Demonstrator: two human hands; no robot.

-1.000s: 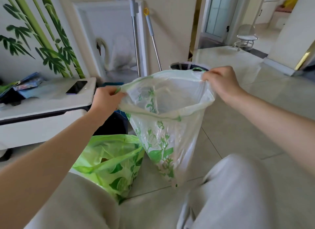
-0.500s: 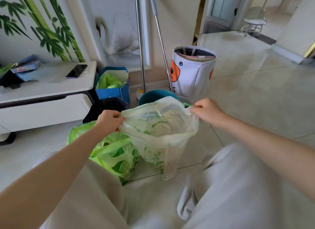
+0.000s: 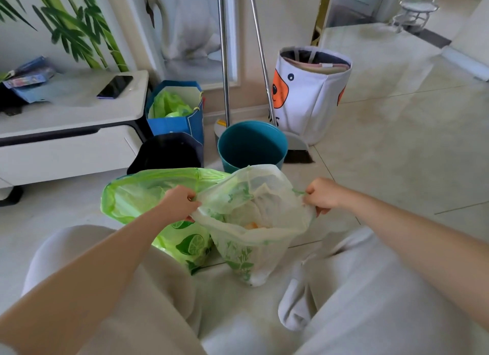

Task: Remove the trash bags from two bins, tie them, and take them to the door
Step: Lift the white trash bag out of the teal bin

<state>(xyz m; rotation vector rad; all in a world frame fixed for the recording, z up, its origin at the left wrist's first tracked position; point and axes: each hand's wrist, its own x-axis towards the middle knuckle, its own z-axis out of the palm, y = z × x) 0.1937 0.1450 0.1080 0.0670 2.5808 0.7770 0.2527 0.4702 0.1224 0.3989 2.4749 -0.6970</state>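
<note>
Two hands: both are out in front, low, just above the floor, with one bag stretched between them.
Left hand point(image 3: 180, 201): its fingers are curled tight and pinch the left edge of the white bag's rim.
Right hand point(image 3: 321, 196): its fingers are curled tight too and pinch the right edge of the same rim, where a thin green string shows.
White bag point(image 3: 254, 222): it hangs between the two hands, with its mouth open and facing up. Its bottom tip seems to touch the floor between the knees. Something orange sits inside.
Which way it lies: the rim runs side to side, from one hand to the other. The bag's long way runs up and down, from the rim to the tip.
Which hand is nearer: neither one. Each holds its own end, so the bag is right in the middle.
Next move, my guess: the hands need to come together, toward the middle, to close the mouth and tie it.
Green bag point(image 3: 148, 196): it sits on the floor just beside the white bag, on the left, touching it. Its mouth looks open, not tied yet.
Teal bin point(image 3: 251, 143): it stands behind the bags with no bag in it.
Black bin point(image 3: 166, 151): it stands to the left of the teal one, behind the green bag.
Door: I cannot tell which one is meant.
</note>
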